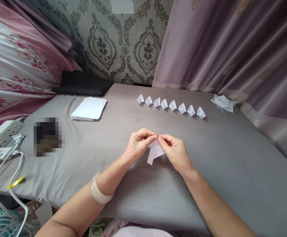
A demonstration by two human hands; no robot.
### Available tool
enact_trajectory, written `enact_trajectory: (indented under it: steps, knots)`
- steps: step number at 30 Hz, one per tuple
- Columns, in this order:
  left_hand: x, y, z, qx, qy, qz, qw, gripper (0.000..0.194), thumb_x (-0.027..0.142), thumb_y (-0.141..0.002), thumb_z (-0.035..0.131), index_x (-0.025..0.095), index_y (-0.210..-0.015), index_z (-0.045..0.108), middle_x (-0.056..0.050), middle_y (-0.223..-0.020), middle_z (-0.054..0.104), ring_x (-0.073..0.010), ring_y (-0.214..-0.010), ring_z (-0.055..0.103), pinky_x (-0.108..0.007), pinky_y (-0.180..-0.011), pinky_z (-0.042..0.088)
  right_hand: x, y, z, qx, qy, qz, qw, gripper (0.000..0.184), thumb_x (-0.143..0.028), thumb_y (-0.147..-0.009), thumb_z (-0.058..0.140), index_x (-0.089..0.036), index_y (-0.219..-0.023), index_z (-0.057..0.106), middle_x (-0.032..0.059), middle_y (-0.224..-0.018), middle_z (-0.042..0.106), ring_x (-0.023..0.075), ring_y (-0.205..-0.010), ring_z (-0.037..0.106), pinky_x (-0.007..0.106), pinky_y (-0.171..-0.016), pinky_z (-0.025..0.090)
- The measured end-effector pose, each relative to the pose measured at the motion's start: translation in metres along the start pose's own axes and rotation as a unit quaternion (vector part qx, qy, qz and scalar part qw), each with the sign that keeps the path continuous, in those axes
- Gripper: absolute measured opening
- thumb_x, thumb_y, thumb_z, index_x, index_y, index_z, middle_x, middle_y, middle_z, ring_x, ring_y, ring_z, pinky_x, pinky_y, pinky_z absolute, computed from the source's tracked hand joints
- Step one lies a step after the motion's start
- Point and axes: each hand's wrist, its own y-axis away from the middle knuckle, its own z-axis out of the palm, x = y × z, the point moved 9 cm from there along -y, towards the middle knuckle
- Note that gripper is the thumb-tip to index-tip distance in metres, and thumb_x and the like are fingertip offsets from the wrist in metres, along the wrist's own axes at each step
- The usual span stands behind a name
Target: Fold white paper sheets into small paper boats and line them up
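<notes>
Between my two hands is a partly folded sheet of white paper (152, 155), pinched at its top corner. My left hand (140, 141) closes on it from the left, thumb and forefinger together. From the right, my right hand (174, 148) pinches the same corner, its fingertips touching the left ones. A long strip of the paper hangs down between the hands, with a slanted fold beside it. The fingers hide the paper's top. Beyond the hands, several small folded paper boats (172, 105) stand in a slanting row.
A stack of white paper (89, 108) lies at the back left. Crumpled paper scraps (224, 102) sit at the far right. Along the left edge are a power strip (3, 135), a charger (0, 154), cables and a yellow strip (15, 182). A grey cloth (232, 164) covers the table.
</notes>
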Motion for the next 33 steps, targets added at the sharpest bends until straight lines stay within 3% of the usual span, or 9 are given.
enact_trajectory:
  steps: [6, 10, 17, 23, 25, 28, 31, 33]
  knots:
    - [-0.020, 0.002, 0.003, -0.010, 0.031, -0.098, 0.995, 0.024, 0.037, -0.071, 0.075, 0.014, -0.074, 0.067, -0.003, -0.073, 0.065, -0.0130, -0.071, 0.058, -0.026, -0.070, 0.044, -0.007, -0.002, 0.001, -0.006, 0.111, -0.044, 0.993, 0.027, -0.041, -0.084, 0.056, -0.016, -0.077, 0.065, 0.0032, -0.077, 0.062, 0.0137, -0.065, 0.053, 0.026, -0.061, 0.041]
    - [-0.024, 0.001, 0.006, -0.034, 0.005, -0.122, 0.992, 0.026, 0.039, -0.071, 0.074, 0.014, -0.073, 0.066, -0.002, -0.072, 0.064, -0.0125, -0.071, 0.056, -0.025, -0.070, 0.042, -0.005, -0.004, 0.001, -0.023, 0.173, -0.040, 0.984, 0.024, -0.038, -0.085, 0.052, -0.018, -0.076, 0.062, 0.0017, -0.072, 0.061, 0.0138, -0.064, 0.053, 0.026, -0.061, 0.041]
    - [-0.031, 0.000, 0.005, -0.053, -0.084, -0.098, 0.990, 0.033, 0.048, -0.078, 0.064, 0.016, -0.074, 0.054, 0.002, -0.066, 0.052, -0.0106, -0.062, 0.045, -0.023, -0.059, 0.034, -0.001, -0.005, 0.008, -0.076, 0.218, -0.038, 0.972, 0.026, -0.038, -0.087, 0.047, -0.021, -0.068, 0.050, -0.0036, -0.062, 0.050, 0.0116, -0.059, 0.045, 0.024, -0.055, 0.034]
    - [-0.013, 0.001, 0.013, -0.109, -0.136, -0.028, 0.984, 0.035, 0.048, -0.084, 0.057, 0.019, -0.067, 0.051, 0.004, -0.060, 0.040, -0.0102, -0.057, 0.033, -0.024, -0.052, 0.027, -0.005, -0.002, 0.013, -0.133, 0.123, -0.030, 0.983, 0.027, -0.038, -0.086, 0.050, -0.020, -0.066, 0.049, -0.0054, -0.058, 0.041, 0.0092, -0.054, 0.036, 0.021, -0.048, 0.029]
    - [-0.009, 0.003, 0.017, -0.127, -0.111, -0.033, 0.985, 0.036, 0.047, -0.084, 0.058, 0.019, -0.064, 0.051, 0.003, -0.060, 0.040, -0.0104, -0.057, 0.034, -0.024, -0.052, 0.028, -0.004, -0.001, 0.016, -0.154, 0.080, -0.013, 0.985, 0.027, -0.039, -0.085, 0.051, -0.020, -0.067, 0.051, -0.0056, -0.057, 0.042, 0.0086, -0.052, 0.036, 0.021, -0.047, 0.029]
    - [-0.016, 0.006, 0.023, -0.143, -0.011, -0.098, 0.985, 0.038, 0.046, -0.082, 0.061, 0.018, -0.060, 0.048, 0.003, -0.058, 0.038, -0.0090, -0.054, 0.034, -0.024, -0.052, 0.030, 0.001, 0.000, 0.020, -0.179, 0.018, 0.024, 0.983, 0.029, -0.043, -0.087, 0.051, -0.019, -0.072, 0.057, -0.0041, -0.059, 0.050, 0.0094, -0.053, 0.043, 0.022, -0.050, 0.034]
    - [-0.029, 0.005, 0.019, -0.112, 0.095, -0.175, 0.974, 0.039, 0.042, -0.079, 0.064, 0.018, -0.056, 0.044, 0.005, -0.055, 0.034, -0.0072, -0.050, 0.034, -0.023, -0.051, 0.032, 0.001, -0.006, 0.010, -0.139, 0.004, 0.015, 0.990, 0.032, -0.044, -0.089, 0.044, -0.019, -0.082, 0.063, 0.0006, -0.075, 0.062, 0.0134, -0.067, 0.054, 0.025, -0.061, 0.043]
    - [-0.037, 0.002, 0.010, -0.066, 0.140, -0.211, 0.965, 0.037, 0.037, -0.077, 0.067, 0.018, -0.055, 0.045, 0.005, -0.054, 0.034, -0.0064, -0.048, 0.034, -0.023, -0.048, 0.032, -0.008, -0.009, -0.001, -0.096, 0.014, -0.037, 0.995, 0.029, -0.037, -0.089, 0.041, -0.020, -0.096, 0.064, 0.0035, -0.095, 0.065, 0.0170, -0.088, 0.059, 0.029, -0.074, 0.046]
